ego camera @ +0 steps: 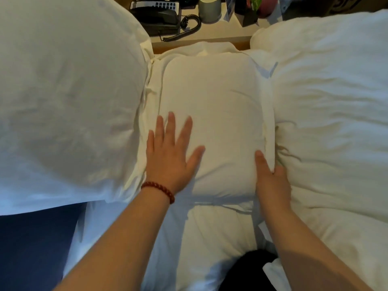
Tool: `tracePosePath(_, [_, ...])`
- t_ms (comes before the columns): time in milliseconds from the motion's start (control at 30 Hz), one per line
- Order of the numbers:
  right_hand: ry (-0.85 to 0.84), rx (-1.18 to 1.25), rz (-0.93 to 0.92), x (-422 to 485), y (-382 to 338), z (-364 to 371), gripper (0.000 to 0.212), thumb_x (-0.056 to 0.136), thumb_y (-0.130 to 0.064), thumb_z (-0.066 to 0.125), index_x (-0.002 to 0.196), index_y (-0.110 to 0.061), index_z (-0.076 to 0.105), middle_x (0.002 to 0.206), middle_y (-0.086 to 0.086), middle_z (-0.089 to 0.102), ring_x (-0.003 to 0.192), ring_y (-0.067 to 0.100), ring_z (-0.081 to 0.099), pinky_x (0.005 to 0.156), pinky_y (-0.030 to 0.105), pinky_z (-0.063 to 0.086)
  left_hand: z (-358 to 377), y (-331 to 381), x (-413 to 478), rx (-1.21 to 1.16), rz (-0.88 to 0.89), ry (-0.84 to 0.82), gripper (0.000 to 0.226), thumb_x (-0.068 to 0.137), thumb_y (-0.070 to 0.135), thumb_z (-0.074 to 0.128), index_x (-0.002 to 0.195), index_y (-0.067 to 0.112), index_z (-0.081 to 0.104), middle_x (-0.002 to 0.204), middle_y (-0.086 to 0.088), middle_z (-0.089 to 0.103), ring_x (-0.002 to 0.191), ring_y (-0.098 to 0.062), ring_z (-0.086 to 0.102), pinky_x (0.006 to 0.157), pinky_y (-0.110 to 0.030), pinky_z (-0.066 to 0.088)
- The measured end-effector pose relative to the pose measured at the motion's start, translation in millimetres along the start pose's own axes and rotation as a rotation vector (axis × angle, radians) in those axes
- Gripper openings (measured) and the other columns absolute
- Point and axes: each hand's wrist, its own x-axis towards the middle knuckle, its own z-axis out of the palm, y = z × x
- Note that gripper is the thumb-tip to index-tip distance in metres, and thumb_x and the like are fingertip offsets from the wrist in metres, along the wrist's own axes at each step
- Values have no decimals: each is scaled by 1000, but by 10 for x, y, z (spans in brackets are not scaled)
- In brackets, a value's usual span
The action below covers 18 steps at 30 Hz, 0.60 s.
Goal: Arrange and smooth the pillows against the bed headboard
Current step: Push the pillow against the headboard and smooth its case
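I see the middle pillow (214, 114) wedged between the left pillow (63, 101) and right pillow (336, 106), near the nightstand (222, 35). My left hand (170, 158) presses it, fingers spread; my right hand (273, 185) grips its right edge, fingers tucked from sight.

A black corded telephone (156, 17) sits at the tabletop's (220, 33) left end, its coiled cord (185, 21) trailing to the near edge. A grey cylindrical container (210, 10) stands just right of it.

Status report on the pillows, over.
Left hand flat on middle pillow. Right hand grips its right edge. Big left pillow and right pillow flank it.
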Motion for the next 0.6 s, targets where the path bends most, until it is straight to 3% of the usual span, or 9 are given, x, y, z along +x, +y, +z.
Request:
tracePosePath(100, [7, -124, -111, -51, 36, -76, 46, 87, -63, 57, 105, -21, 60, 98, -2, 60, 92, 20, 56, 81, 30, 41, 212, -103, -26, 88, -86, -152, 72, 90, 71, 6, 153, 39, -6, 164, 0, -13, 150, -24, -14, 119, -47, -8])
tracePosePath(200, [90, -184, -225, -153, -4, -166, 35, 96, -47, 54, 90, -13, 62, 84, 2, 62, 81, 24, 56, 70, 30, 36, 288, -214, 191, 118, -88, -223, 69, 91, 70, 5, 152, 41, -12, 163, 4, -16, 149, -22, -16, 118, -49, -11])
tracePosePath(333, [187, -56, -103, -334, 130, -116, 47, 91, -53, 57, 87, -7, 60, 78, 1, 60, 80, 26, 58, 71, 34, 40, 254, -253, 204, 82, -51, -300, 67, 92, 69, 7, 151, 43, -13, 162, 5, -18, 149, -20, -17, 118, -47, -11])
tracePosePath(400, [100, -1, 63, -397, 258, -69, 59, 85, -66, 56, 92, -7, 63, 78, 1, 61, 73, 22, 58, 71, 33, 42, 208, -268, 92, 46, -22, -213, 65, 96, 64, 10, 154, 39, -3, 164, 3, -8, 150, -21, -9, 119, -45, -6])
tracePosePath(467, [-39, 120, 205, -492, 390, -9, 70, 72, -80, 57, 88, -12, 64, 70, 0, 60, 61, 20, 56, 65, 32, 43, 177, -286, -153, -57, -24, -50, 62, 99, 53, 18, 155, 28, 19, 164, -4, 11, 151, -24, 7, 119, -43, 2])
tracePosePath(533, [-143, 259, 247, -588, 570, 68, 60, 61, -80, 67, 91, -27, 66, 83, -5, 70, 79, 18, 65, 79, 36, 51, 191, -291, -553, -281, -74, 115, 56, 99, 40, 31, 147, 15, 40, 157, -9, 30, 147, -25, 23, 119, -40, 13])
tracePosePath(600, [-215, 500, 206, -664, 731, 153, 42, 73, -52, 79, 107, -31, 65, 109, -8, 72, 105, 17, 66, 95, 37, 49, 207, -268, -1023, -555, -203, 245, 41, 100, 27, 43, 138, 16, 52, 151, -2, 39, 142, -16, 33, 117, -32, 25])
